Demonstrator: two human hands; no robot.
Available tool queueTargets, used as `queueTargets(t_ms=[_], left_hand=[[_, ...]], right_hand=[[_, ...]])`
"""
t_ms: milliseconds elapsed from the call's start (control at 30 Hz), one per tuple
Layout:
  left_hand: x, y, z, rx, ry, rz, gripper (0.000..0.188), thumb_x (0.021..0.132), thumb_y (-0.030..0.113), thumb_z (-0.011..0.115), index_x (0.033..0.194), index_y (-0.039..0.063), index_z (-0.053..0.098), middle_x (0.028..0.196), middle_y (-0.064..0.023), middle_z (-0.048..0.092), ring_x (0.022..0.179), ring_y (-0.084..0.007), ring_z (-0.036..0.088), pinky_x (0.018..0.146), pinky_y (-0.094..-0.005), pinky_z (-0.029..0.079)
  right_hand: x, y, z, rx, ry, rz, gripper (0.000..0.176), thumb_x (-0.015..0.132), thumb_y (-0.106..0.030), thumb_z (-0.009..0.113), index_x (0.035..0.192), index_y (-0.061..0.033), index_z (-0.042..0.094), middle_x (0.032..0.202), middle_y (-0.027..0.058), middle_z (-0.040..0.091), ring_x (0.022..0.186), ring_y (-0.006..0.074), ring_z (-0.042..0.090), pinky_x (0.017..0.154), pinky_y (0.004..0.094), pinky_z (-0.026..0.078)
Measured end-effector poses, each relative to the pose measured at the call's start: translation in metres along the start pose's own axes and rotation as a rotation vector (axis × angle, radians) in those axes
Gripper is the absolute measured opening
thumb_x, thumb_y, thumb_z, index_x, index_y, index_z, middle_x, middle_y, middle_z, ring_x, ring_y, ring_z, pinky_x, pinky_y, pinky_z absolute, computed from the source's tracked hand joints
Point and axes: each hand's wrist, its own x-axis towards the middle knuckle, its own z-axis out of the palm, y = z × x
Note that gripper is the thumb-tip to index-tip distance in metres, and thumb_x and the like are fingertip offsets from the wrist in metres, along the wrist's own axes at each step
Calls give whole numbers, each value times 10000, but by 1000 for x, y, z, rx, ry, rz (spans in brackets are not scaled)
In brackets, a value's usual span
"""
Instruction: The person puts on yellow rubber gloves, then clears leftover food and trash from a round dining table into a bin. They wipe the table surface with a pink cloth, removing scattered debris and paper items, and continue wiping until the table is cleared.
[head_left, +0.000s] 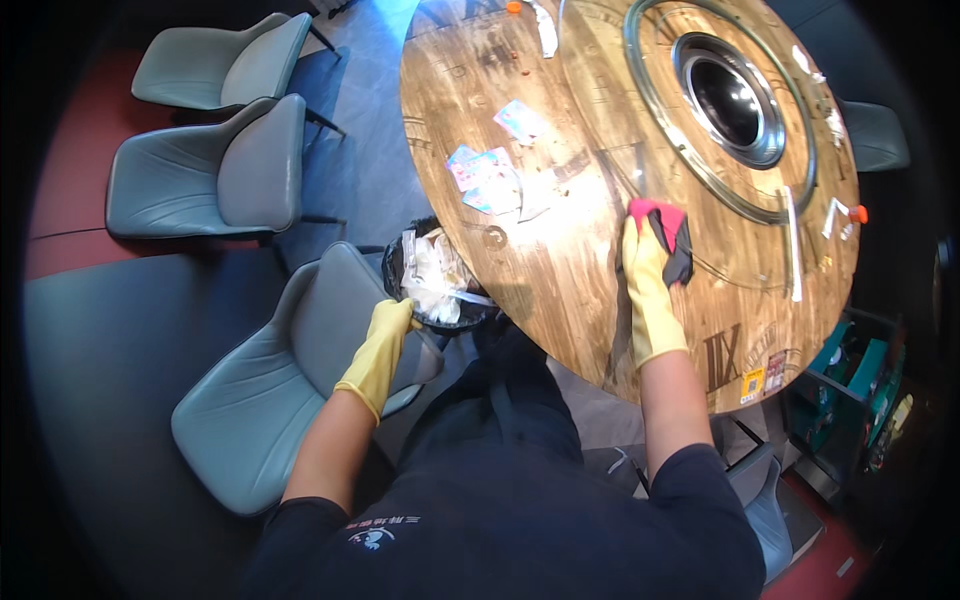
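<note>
My left hand (388, 322), in a yellow rubber glove, grips the near rim of a trash bin (454, 327) lined with a black bag. Crumpled white tissues and wrappers (433, 274) fill the bin, which is held against the edge of a round wooden table (555, 315). On the tabletop my right hand (646, 262), gloved alike, presses down a red and dark grey cloth (675, 240). Left of the cloth lie several pink and blue printed packets (484, 176), and another packet (520, 121) is a little farther off.
A metal cooking well (727, 101) sits inside a glass ring (679, 146) on the table. White paper strips (793, 244) and an orange cap (859, 214) lie on the right. Grey-green chairs (195, 180) stand on the left. A cart with green bins (847, 375) is at the lower right.
</note>
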Motion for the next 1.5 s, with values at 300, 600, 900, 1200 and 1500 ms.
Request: queueTargets(t_ms=[300,600,900,1200,1500], left_hand=[[8,79,-27,150,111,34,317,827,280,601,782,-21,689,688,-139,692,630,-233,651,608,-354,488],[21,110,-33,221,83,29,280,784,259,596,751,-5,681,679,-133,695,634,-223,661,633,-336,508],[47,102,-41,211,15,29,319,782,284,585,794,-17,689,748,-169,704,716,-261,678,687,-365,515],[43,112,-54,261,0,14,345,781,310,563,813,-5,700,841,-182,716,849,-302,696,798,-389,520],[37,92,-55,172,31,43,297,774,306,604,747,20,677,732,-132,703,680,-219,645,657,-348,494]], right_hand=[[57,-111,115,-239,-183,-185,418,961,-339,519,1227,-30,609,1193,218,644,1157,361,583,1026,399,420],[-33,-160,177,51,53,-292,319,960,-341,549,922,-35,628,714,185,630,602,300,621,601,442,502],[98,-103,112,-36,100,-46,553,1019,-394,436,1335,52,521,1278,291,586,1239,389,548,1099,398,370],[116,-174,159,-158,-249,-270,439,937,-405,553,1187,-57,652,1122,244,665,1095,380,626,987,398,465],[-13,-211,181,119,-532,-469,223,899,-308,628,937,-89,649,900,204,682,902,403,651,798,456,519]])
